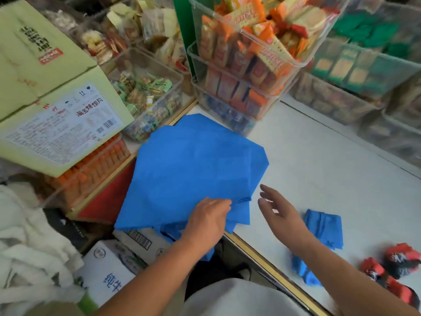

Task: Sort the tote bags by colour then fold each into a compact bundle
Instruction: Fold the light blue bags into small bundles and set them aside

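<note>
A person's left hand (pixel 208 218) grips the near edge of a loose stack of blue tote bags (pixel 193 165), its fingers curled onto the fabric. The bags lie spread flat across the left edge of a white counter (pixel 330 160) and overhang it toward the person. How many bags are in the stack is hard to tell, as the layers blur together.

The right hand (pixel 280 213) hovers just beside the stack with its fingers spread wide, holding nothing.

A folded blue bundle (pixel 324 226) rests on the counter close to the near edge, just right of that hand. More blue fabric (pixel 300 270) shows under the right forearm.

Red-and-black bundles (pixel 396 263) sit together at the counter's near right corner.

Clear bins of packaged snacks (pixel 246 65) are stacked along the far edge, and a green carton (pixel 52 87) stands off the counter to the left.
</note>
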`<state>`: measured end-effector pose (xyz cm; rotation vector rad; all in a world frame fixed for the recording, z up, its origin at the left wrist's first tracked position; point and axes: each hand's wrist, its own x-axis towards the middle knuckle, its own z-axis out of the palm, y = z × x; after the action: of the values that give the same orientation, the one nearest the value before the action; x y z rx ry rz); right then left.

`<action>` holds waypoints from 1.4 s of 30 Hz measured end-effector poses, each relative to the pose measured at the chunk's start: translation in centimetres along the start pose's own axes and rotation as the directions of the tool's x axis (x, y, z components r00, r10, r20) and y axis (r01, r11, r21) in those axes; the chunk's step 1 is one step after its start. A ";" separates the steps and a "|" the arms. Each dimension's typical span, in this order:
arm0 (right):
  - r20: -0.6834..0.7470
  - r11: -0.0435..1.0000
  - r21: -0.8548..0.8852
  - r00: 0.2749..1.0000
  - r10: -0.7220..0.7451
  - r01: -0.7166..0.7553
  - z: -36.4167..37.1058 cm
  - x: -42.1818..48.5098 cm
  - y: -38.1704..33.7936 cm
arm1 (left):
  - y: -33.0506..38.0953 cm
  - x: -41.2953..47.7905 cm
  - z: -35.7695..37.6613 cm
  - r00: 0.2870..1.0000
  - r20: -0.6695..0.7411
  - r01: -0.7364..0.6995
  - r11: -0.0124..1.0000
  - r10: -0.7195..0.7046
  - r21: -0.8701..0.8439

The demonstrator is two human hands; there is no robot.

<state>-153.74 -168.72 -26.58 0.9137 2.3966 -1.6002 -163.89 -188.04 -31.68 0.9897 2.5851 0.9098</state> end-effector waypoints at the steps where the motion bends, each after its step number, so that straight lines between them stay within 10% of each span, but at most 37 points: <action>1: 0.005 0.996 -0.043 0.997 -0.076 0.076 -1.0 -0.1 -0.5 | 1.0 0.3 -0.6 0.999 0.016 -0.051 0.999 0.051 0.003; 6: 0.078 0.979 -0.031 0.977 -0.198 0.201 -7.7 -1.5 -4.6 | 7.1 4.8 -7.0 0.936 0.067 -0.348 0.937 0.345 0.038; 12: -0.078 0.949 0.122 0.956 -0.283 0.291 -12.8 -4.3 -5.4 | 17.6 10.6 -12.0 0.952 0.069 -0.296 0.954 0.299 -0.051; 18: -0.568 0.931 0.286 0.822 -0.026 0.227 -18.0 -4.1 -4.7 | 24.0 16.3 -12.9 0.913 0.098 -0.407 0.900 0.396 0.153; 22: -0.704 0.905 0.386 0.692 0.161 0.182 -23.6 -3.0 -2.2 | 25.7 19.6 -12.2 0.850 -0.093 -0.402 0.753 0.518 0.520; 25: -0.688 0.904 0.426 0.664 0.293 0.043 -27.0 -1.1 1.2 | 27.2 20.4 -9.5 0.760 -0.139 -0.513 0.717 0.635 0.472; 31: -0.592 0.797 0.585 0.590 0.548 -0.153 -30.2 4.6 9.6 | 22.6 21.3 1.2 0.840 0.297 -0.524 0.823 0.454 0.221; 34: -0.504 0.716 0.663 0.578 0.642 -0.217 -31.6 7.5 12.5 | 17.7 21.2 5.5 0.771 0.579 -0.422 0.894 0.266 0.151; 38: -0.684 0.865 0.338 0.535 0.496 -0.370 -31.3 9.6 15.3 | 12.6 21.4 10.1 0.656 0.744 -0.419 0.881 0.127 0.219; 42: -0.537 0.932 -0.162 0.822 0.191 -0.323 -22.7 8.1 17.5 | 9.4 22.0 13.5 0.638 0.766 -0.432 0.860 0.077 0.273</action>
<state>-145.81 -141.02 -34.06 1.7027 2.5534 -1.0144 -169.86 -161.63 -36.20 1.4975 1.9529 -0.1090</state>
